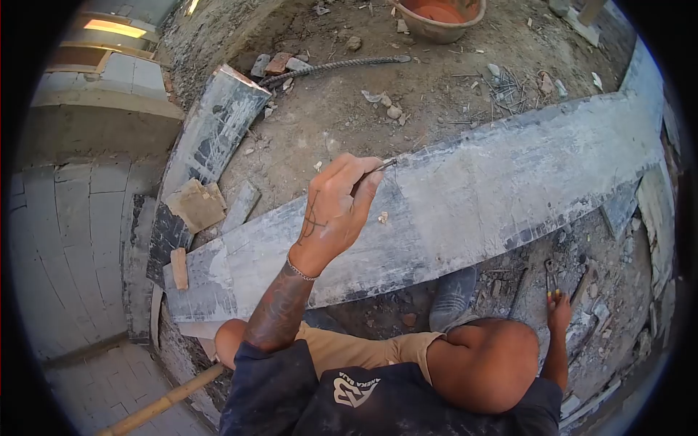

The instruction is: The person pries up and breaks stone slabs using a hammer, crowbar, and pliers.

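Observation:
My left hand point(340, 198) is raised over a long grey-coated board point(480, 189), its thumb and fingers pinched on a thin dark nail point(382, 166). The nail's end points toward the board's far edge. Low on the right, my right hand point(558, 312) is closed on the handles of a pair of pincers point(550, 275), just above the rubble-strewn ground. Small yellow spots show at its fingers. A small pale chip point(383, 217) lies on the board near my left hand. The board lies across in front of my bent knees.
A bucket point(440, 29) with a reddish inside stands at the far side. A twisted steel bar point(342, 65) lies by broken bricks point(278, 63). Another board point(218, 123) leans at the left beside a block wall point(73, 240). A bamboo pole point(163, 401) crosses the lower left.

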Motion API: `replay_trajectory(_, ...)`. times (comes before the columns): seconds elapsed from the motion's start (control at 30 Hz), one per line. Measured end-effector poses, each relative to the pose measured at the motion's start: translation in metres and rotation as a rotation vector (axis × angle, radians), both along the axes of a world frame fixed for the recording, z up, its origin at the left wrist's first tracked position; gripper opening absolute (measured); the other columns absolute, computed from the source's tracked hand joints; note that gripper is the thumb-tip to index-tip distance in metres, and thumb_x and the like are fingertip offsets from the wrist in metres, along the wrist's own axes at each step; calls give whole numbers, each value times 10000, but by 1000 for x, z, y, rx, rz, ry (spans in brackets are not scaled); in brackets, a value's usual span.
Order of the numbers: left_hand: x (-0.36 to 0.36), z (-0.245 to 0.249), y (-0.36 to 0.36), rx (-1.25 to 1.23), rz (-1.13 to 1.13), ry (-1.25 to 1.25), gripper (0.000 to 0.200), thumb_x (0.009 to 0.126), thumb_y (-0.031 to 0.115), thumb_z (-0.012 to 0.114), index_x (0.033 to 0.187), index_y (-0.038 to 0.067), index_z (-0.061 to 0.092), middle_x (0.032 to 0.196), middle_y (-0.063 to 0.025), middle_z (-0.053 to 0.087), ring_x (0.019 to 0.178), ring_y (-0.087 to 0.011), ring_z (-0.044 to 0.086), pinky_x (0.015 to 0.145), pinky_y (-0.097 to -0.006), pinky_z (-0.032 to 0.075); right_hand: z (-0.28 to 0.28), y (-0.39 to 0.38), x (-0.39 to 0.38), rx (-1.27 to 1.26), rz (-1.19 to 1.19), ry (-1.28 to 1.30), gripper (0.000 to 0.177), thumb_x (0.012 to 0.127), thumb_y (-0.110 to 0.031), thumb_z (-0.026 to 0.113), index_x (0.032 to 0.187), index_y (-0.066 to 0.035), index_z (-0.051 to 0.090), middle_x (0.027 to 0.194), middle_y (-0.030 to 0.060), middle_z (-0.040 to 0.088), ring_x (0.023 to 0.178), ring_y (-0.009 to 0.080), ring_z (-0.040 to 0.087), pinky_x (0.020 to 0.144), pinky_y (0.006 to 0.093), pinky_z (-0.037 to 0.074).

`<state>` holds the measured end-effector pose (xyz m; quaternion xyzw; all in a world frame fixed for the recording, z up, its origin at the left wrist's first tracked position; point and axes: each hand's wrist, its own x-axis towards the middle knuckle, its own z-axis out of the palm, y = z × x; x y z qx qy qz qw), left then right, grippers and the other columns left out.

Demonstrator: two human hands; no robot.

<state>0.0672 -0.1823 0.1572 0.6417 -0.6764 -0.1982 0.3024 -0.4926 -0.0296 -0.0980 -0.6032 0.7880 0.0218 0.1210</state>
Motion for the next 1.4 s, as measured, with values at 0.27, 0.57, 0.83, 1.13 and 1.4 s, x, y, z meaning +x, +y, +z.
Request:
replay_trajectory(0.27, 18, -9, 4, 103, 48, 217, 273, 883, 216, 520, 986, -18, 615, 817, -75, 590, 704, -127, 510, 667, -257, 420, -21, 22, 38, -19, 31, -7, 238, 756, -194, 603, 868, 7, 543, 836, 207, 518, 838, 399, 494, 737, 454, 385)
replay_trajectory(0.57, 21, -3, 15, 240, 119, 334, 250, 889, 192, 494, 1033, 8, 582, 673, -61, 590, 646, -115, 531, 634, -264, 421, 73, -40, 161, -391, -304, -549, 162, 821, -144, 606, 811, -8, 519, 733, 65, 511, 757, 220, 549, 705, 336, 430)
replay_trajectory(0.83, 11, -5, 11, 200, 42, 412, 187, 896, 191, 486, 900, 4, 496, 681, -71, 602, 664, -114, 549, 644, -273, 430, 164, -122, 310, 361, 490, -1622, 220, 829, -50, 585, 1009, -14, 464, 838, 100, 591, 716, 157, 603, 690, 296, 462)
replay_trajectory(1.13, 19, 12, 28, 318, 22, 507, 118, 897, 148, 498, 876, 33, 480, 680, -18, 540, 646, -78, 500, 603, -233, 383, 167, -136, 364, 576, 574, -1654, 198, 861, -118, 557, 1016, 4, 538, 766, 61, 581, 660, 127, 563, 636, 272, 447)
replay_trajectory(1.4, 24, 9, 26, 416, -28, 564, 132, 897, 132, 487, 873, 2, 483, 710, -60, 559, 659, -95, 534, 605, -243, 418, 151, -133, 360, 705, 490, -1626, 226, 879, -216, 545, 889, 10, 530, 787, 92, 576, 692, 139, 561, 610, 278, 466)
